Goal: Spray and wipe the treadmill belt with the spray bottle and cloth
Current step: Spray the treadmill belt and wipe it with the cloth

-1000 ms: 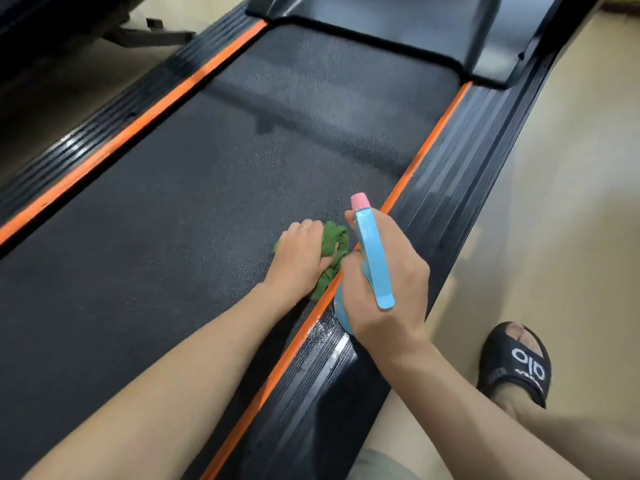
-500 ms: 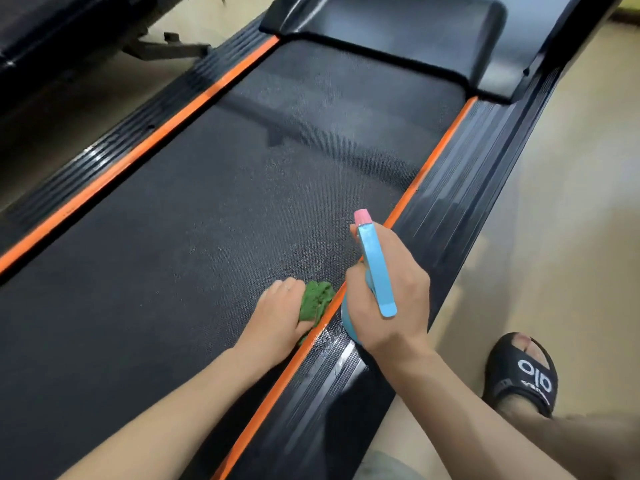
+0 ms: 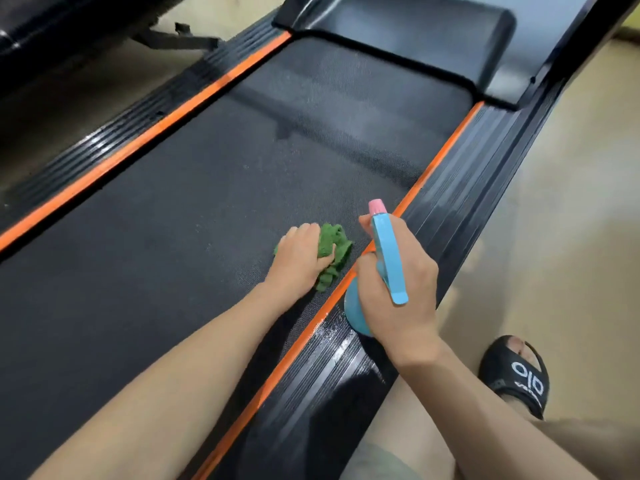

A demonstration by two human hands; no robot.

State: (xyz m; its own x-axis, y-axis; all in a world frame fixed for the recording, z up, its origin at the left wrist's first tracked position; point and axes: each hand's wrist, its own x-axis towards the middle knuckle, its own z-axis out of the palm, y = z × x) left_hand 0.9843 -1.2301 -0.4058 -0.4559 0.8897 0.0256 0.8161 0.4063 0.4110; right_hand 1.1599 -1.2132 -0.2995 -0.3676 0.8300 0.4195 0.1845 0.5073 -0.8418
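The black textured treadmill belt (image 3: 194,216) runs from lower left to upper right between two orange stripes. My left hand (image 3: 298,258) grips a crumpled green cloth (image 3: 334,252) and presses it on the belt near the right orange stripe (image 3: 436,164). My right hand (image 3: 398,282) holds a blue spray bottle (image 3: 389,258) with a pink nozzle, upright over the right side rail. Its round body is mostly hidden by my fingers. Fine wet speckles show on the belt ahead of the cloth.
The ribbed black right side rail (image 3: 464,209) looks wet near the bottle. The black motor cover (image 3: 408,39) closes the belt's far end. My foot in a black slipper (image 3: 516,375) stands on the beige floor at right. Dark equipment (image 3: 41,39) stands at upper left.
My left hand slid the cloth back toward me along the belt, then forward again, away from me. The right hand with the bottle stayed over the right rail.
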